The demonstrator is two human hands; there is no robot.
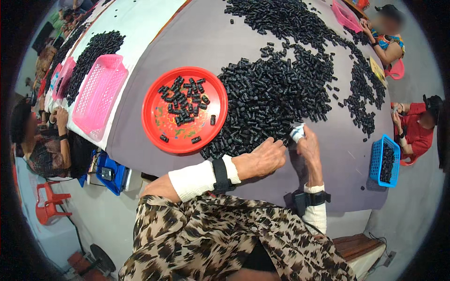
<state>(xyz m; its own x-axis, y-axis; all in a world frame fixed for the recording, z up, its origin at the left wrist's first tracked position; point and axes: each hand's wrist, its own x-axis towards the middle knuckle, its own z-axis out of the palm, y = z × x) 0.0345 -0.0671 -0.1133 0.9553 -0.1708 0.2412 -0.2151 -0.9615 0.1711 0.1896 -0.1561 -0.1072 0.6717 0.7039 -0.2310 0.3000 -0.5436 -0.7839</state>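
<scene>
Black plastic caps, likely light, stiff and best pinched at their sides, heap at twelve o'clock on the grey counter, left hand fingering them, right hand clenched on a white scrap.

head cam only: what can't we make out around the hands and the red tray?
- Left hand palm and fingertips: turned down onto the pile of black parts, grip unseen.
- Right hand: white item mostly covered by fingers, kind unclear.
- Black parts on red tray: too small for shape detail.
- Blue basket contents: dark, indistinct.
</scene>
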